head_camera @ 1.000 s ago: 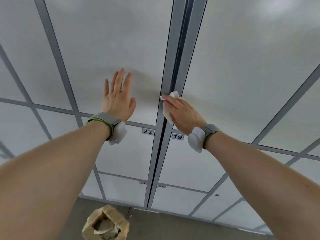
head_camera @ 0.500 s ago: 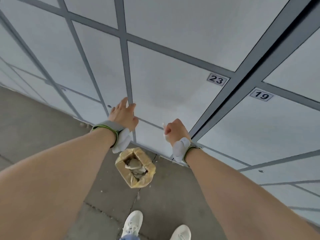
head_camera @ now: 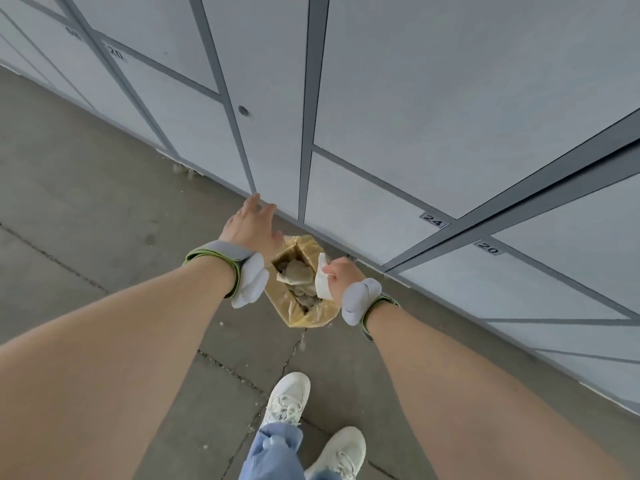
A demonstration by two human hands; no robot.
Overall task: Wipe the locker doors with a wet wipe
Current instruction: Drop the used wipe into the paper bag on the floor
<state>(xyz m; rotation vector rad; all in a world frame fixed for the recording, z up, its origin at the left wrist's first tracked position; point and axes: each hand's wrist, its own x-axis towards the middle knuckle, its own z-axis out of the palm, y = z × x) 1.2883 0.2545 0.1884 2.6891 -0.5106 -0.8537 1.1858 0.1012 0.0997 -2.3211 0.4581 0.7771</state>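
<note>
- Right hand [head_camera: 341,276]: closed in a loose fist, fingers pinching a white wet wipe [head_camera: 322,282]; wrist carries a grey band with a white pod.
- Wet wipe: crumpled, hanging from the right hand directly over the open mouth of the bag, its lower edge at the bag's right rim; clear of the lockers.
- Left hand [head_camera: 251,228]: open, fingers spread and extended toward the base of the lockers, holding nothing; whether the fingertips touch the door cannot be told. Same style of wrist band, green-edged.
- Bag [head_camera: 304,315]: yellowish-brown, standing open on the floor between the two hands, just in front of the lockers; holds several crumpled, greyish used wipes.
- Locker doors [head_camera: 450,98]: pale grey panels in darker grey frames, filling the upper and right part of the view; number plates reading 24 [head_camera: 433,220] and 20 [head_camera: 488,248] sit on the lower tier, near the right hand.
- Floor [head_camera: 86,209]: grey concrete with cracks and seams.
- White sneakers [head_camera: 287,400]: two, at the bottom edge, with a light blue trouser leg above.
</note>
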